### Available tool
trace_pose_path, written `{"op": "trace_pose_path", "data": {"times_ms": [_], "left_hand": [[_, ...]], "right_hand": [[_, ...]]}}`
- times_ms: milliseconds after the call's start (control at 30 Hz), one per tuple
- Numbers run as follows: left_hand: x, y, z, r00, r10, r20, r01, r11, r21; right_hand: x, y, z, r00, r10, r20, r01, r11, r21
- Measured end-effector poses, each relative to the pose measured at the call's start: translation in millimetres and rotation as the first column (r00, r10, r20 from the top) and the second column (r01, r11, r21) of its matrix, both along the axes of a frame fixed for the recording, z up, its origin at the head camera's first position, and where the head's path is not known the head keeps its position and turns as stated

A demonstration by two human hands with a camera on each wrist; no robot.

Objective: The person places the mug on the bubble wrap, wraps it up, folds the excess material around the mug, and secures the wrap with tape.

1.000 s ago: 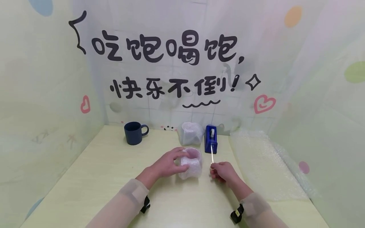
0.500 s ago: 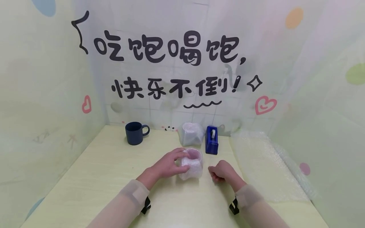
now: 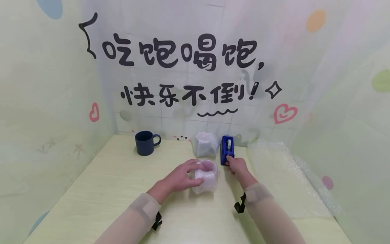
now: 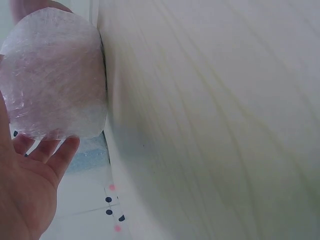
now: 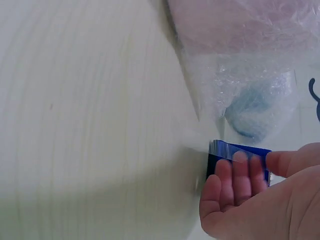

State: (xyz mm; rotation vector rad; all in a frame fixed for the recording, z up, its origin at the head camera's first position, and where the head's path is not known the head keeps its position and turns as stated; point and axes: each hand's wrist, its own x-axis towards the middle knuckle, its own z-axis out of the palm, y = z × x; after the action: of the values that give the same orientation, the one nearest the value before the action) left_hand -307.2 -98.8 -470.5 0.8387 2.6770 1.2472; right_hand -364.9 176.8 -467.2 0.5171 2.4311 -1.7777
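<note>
In the head view my left hand (image 3: 182,177) holds a bubble-wrapped pink cup (image 3: 207,183) upright on the table, thumb and fingers around its side. The left wrist view shows the wrapped cup (image 4: 60,80) close up, with my left fingertips against its lower side. My right hand (image 3: 239,168) is at the front of a blue tape dispenser (image 3: 226,147). In the right wrist view, a clear strip of tape (image 5: 222,149) runs across my bent right fingers towards the thumb and forefinger, which pinch it.
Behind the held cup stands another bubble-wrapped item (image 3: 206,145), close beside the dispenser. A dark blue mug (image 3: 144,144) stands at the back left. A sheet of bubble wrap (image 3: 283,179) lies along the right side of the table (image 3: 100,193).
My right hand drew a strip of tape towards me, was curled apart from the dispenser half a second ago, and has moved forward to its front. My left hand keeps its hold on the cup.
</note>
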Motion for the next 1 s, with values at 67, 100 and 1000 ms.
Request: {"op": "trace_pose_path", "data": {"times_ms": [67, 100, 1000], "left_hand": [[0.1, 0.5, -0.3, 1.000, -0.002, -0.004, 0.002, 1.000, 0.002], [0.0, 0.6, -0.5, 1.000, -0.002, -0.008, 0.002, 1.000, 0.000], [3.9, 4.5, 3.1, 0.998, 0.054, -0.027, -0.055, 0.998, -0.018]], "right_hand": [[-3.5, 1, -3.0, 0.999, -0.032, 0.010, 0.033, 0.994, -0.104], [-4.4, 2, -3.9, 0.999, -0.037, 0.013, 0.038, 0.990, -0.134], [27.6, 10, 22.2, 0.971, 0.140, -0.195, -0.164, 0.980, -0.112]]}}
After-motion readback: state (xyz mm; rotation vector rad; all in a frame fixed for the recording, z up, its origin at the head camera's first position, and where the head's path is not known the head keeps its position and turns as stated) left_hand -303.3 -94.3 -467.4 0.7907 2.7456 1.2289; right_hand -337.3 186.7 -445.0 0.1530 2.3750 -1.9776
